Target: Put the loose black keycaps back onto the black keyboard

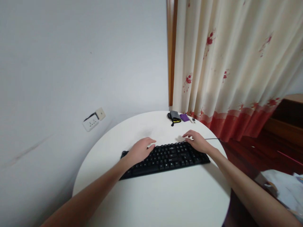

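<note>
A black keyboard lies slightly slanted on the round white table. My left hand is over its left part, with the thumb apart from the fingers, which reach past the back edge. Over the right part is my right hand, its fingers spread and bent a little beyond the back edge. Nothing shows in either hand. Whether the fingertips touch the keyboard or hover over it I cannot tell. Both hands cover some of the keys. A thin dark cable runs off the table's right side.
Toward the back of the table sit a grey and black pouch, a purple cloth-like item and a small white and black item. A wall with a socket is on the left. A patterned curtain hangs behind the table.
</note>
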{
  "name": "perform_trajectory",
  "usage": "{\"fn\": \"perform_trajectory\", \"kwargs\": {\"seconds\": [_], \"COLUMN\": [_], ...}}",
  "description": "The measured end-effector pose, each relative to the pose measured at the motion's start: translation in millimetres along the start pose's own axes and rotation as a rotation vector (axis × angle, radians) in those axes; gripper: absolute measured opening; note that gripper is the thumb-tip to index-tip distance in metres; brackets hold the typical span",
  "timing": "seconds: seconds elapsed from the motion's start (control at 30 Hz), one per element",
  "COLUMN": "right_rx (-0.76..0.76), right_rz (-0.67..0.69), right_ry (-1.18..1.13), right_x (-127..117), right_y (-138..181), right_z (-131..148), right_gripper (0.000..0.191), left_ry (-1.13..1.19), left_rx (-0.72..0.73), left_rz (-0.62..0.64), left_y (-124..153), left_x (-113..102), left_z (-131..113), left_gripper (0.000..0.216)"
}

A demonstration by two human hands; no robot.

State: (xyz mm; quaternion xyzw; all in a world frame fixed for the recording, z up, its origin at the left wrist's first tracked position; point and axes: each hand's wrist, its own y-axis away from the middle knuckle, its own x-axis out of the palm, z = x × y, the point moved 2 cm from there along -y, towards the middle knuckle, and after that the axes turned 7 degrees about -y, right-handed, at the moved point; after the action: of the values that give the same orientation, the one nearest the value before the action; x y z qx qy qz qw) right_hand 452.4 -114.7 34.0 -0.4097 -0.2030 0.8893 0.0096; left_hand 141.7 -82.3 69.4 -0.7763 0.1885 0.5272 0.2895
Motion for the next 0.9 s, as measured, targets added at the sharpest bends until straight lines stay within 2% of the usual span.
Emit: {"fn": "perform_trajectory", "kwargs": {"seconds": [0.1, 0.17, 0.23, 0.37, 0.47, 0.53, 0.6, 0.7, 0.77, 0.9], "right_rx": [-0.109, -0.115, -0.079, -0.033, -0.052, -0.05, -0.033, 0.024, 0.068, 0.114], "right_rz": [0.052, 0.102, 0.089, -0.013, 0.072, 0.148, 0.151, -0.015, -0.126, -0.171], "right_ry": [0.091, 0.157, 0.187, 0.199, 0.233, 0.277, 0.317, 0.336, 0.314, 0.294], "right_x": [9, 15, 19, 17, 18, 21, 22, 16, 11, 14], "right_y": [5, 8, 9, 4, -4, -8, -10, -3, 11, 55], "right_z": [18, 26, 27, 25, 27, 31, 34, 36, 34, 28], "right_gripper": [0.031, 0.036, 0.038, 0.029, 0.021, 0.018, 0.018, 0.024, 0.028, 0.034], "left_ry": [0.03, 0.043, 0.06, 0.088, 0.104, 0.133, 0.174, 0.26, 0.327, 0.314], "left_rx": [-0.105, -0.161, -0.211, -0.311, -0.364, -0.382, -0.406, -0.481, -0.511, -0.401], "left_rz": [-0.056, -0.088, -0.134, -0.253, -0.288, -0.275, -0.27, -0.262, -0.198, 0.008], "left_y": [28, 46, 63, 88, 97, 100, 102, 111, 122, 146], "left_x": [-20, -29, -36, -43, -42, -37, -30, -20, -13, -6], "left_z": [26, 40, 52, 74, 84, 87, 90, 92, 93, 89], "left_gripper": [0.035, 0.034, 0.033, 0.033, 0.035, 0.037, 0.041, 0.055, 0.064, 0.086]}}
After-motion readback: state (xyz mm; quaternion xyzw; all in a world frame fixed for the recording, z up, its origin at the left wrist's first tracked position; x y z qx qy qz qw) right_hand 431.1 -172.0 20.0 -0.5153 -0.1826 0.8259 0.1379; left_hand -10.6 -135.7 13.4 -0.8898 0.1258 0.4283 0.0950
